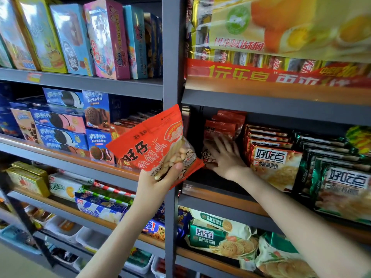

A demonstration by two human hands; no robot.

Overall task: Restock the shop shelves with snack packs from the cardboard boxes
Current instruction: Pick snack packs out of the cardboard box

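Hands: L (160,177) grips red snack pack (154,145) tilted, R (224,157) flat, fingers spread, prob. touching shelved packs (222,125).

Text everywhere, all mirrored. 旺仔 in black on the red snack bag (154,145). 好吃点 on the orange biscuit packs (275,163), the dark green packs (339,181) beside them and the green-and-white packs (218,235) a shelf lower. 奥利奥 on the blue cookie boxes (60,117). 达利园 on the yellow cake bag (281,25) up top.

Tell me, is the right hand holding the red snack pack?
No, the left hand grips the red snack pack; the right hand presses flat on packs on the shelf.
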